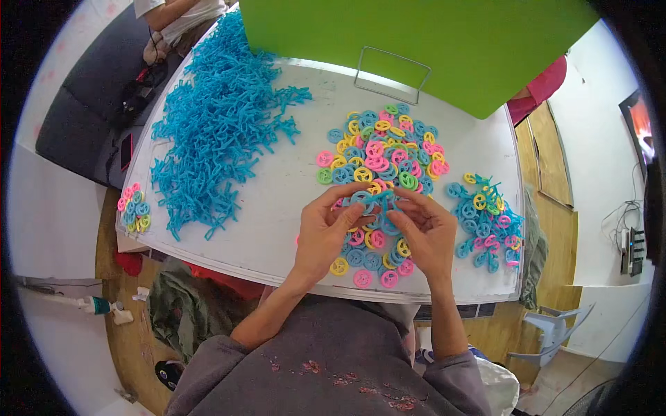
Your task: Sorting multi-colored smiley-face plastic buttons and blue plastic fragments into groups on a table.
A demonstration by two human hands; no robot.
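Over the near part of a heap of small spoked plastic wheels (378,163) in pink, yellow, blue and green, my two hands meet. Between the thumb and fingers of my left hand (320,232) is a blue wheel (359,199). My right hand (428,236) pinches a blue branched plastic piece (383,200) right beside that wheel. Fingers partly cover both parts, so I cannot tell whether they are joined. Several loose wheels lie beneath and in front of my hands.
A big heap of blue branched pieces (215,118) covers the table's left. At right lies a pile of blue pieces with wheels (485,222). More wheels (134,208) sit at the left corner. A green panel (416,41) and wire handle (395,73) stand behind; people are beyond.
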